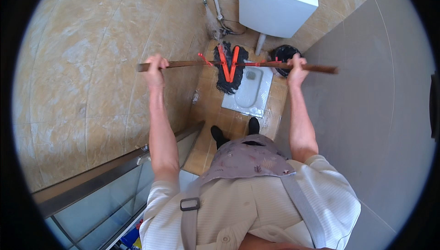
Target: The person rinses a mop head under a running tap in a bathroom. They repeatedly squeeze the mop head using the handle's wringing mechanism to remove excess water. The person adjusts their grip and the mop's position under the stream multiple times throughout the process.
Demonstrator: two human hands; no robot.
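With the left hand (155,69) and right hand (297,69) both clamped on the wooden mop handle (215,63), it seems best to keep it level so the black mop head (229,67) in upper centre stays over the squat toilet (250,92).

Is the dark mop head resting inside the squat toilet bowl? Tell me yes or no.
No: the mop head lies on the tan floor beside the white squat toilet, overlapping only its left edge, while both hands grip the wooden pole.

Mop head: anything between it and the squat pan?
Nothing visible. The mop head already rests across the squat pan's left rim. Both hands, left and right, grip the stick.
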